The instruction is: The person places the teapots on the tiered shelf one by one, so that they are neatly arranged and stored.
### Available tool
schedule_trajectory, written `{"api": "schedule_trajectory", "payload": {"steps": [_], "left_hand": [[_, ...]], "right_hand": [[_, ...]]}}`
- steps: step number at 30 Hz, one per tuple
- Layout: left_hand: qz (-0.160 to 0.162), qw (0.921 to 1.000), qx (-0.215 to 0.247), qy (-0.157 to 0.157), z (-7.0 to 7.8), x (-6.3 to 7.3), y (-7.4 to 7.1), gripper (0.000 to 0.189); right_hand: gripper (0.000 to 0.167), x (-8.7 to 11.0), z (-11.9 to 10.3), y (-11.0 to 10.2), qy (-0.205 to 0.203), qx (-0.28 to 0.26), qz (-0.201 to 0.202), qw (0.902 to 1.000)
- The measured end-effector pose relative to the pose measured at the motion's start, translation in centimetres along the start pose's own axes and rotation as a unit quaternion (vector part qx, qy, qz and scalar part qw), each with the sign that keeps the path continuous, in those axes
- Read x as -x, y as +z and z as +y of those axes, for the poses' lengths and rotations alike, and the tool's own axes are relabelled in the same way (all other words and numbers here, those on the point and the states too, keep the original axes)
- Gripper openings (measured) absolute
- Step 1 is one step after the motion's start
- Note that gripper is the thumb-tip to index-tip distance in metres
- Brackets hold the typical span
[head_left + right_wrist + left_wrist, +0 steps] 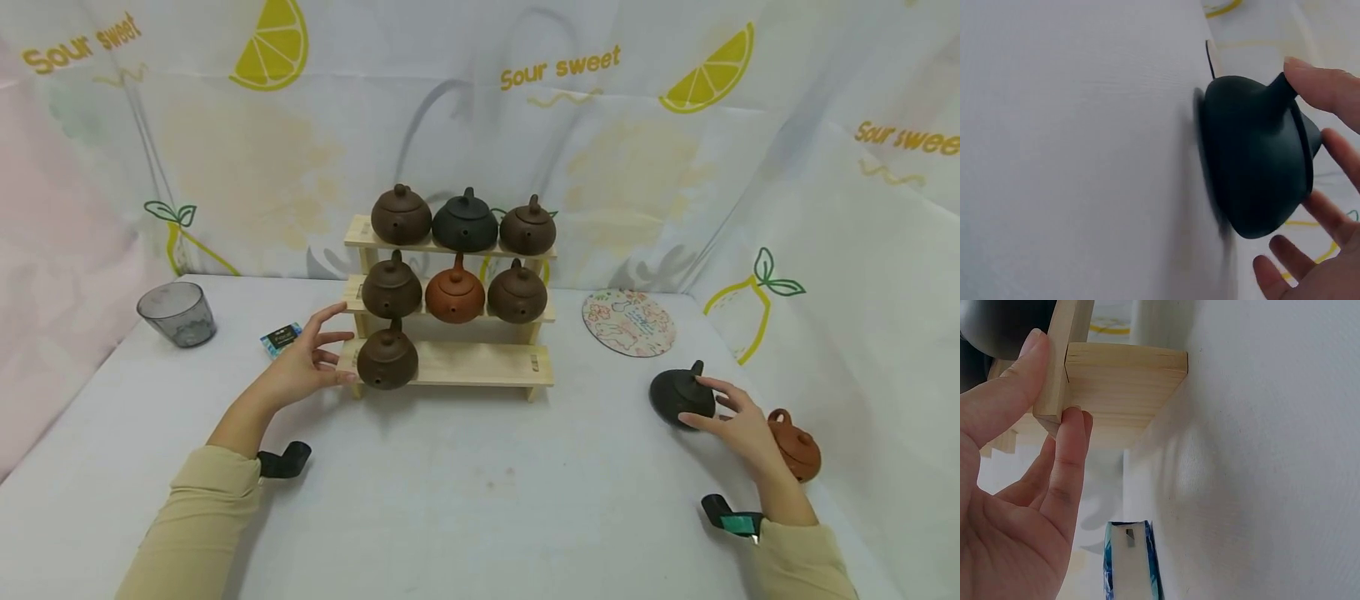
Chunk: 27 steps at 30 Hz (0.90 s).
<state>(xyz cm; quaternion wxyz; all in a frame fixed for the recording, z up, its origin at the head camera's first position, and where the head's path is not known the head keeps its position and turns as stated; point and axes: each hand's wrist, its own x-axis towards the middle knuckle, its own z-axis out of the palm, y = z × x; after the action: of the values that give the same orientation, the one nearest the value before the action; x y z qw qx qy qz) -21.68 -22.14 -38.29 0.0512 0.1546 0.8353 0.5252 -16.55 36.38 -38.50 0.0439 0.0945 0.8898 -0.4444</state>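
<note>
My left hand point(296, 367) pinches the left end of the lowest tier of a stepped wooden rack point(476, 364), thumb above and fingers beneath in the left wrist view. A dark brown teapot point(387, 360) stands on that tier, close to the thumb. Over on the right side of the table, my right hand point(738, 425) holds a black teapot point(675, 398). The right wrist view shows the thumb on its spout point(1279, 94) and a fingertip at the lid knob point(1315, 134), with the other fingers spread. Just behind that wrist sits an orange-brown teapot point(801, 450).
On the rack's middle tier, an orange-brown teapot point(455, 296) stands between two brown ones. A black teapot point(465, 223) sits between brown ones on top. A grey glass point(180, 315), a small blue packet point(281, 339) and a round patterned mat point(628, 323) lie about the table.
</note>
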Motion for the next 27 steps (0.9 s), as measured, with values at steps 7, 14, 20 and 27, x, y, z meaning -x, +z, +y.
{"api": "schedule_trajectory", "payload": {"steps": [7,14,20,27], "left_hand": [[0.0,1.0,0.0,0.0,-0.2,0.0,0.0,0.1],[0.002,1.0,-0.001,0.0,-0.2,0.0,0.0,0.1],[0.0,1.0,0.0,0.001,-0.1,0.0,-0.1,0.1],[0.0,1.0,0.006,0.001,-0.2,0.0,-0.1,0.102]], "right_hand": [[0.099,-0.8,-0.1,1.0,0.007,-0.012,-0.033,0.9994],[0.099,-1.4,-0.4,1.1,-0.002,0.015,-0.024,0.9996],[0.096,-1.5,-0.8,1.7,-0.004,0.013,-0.017,0.9998],[0.092,-1.2,-1.7,3.0,-0.018,0.004,-0.031,0.9994]]}}
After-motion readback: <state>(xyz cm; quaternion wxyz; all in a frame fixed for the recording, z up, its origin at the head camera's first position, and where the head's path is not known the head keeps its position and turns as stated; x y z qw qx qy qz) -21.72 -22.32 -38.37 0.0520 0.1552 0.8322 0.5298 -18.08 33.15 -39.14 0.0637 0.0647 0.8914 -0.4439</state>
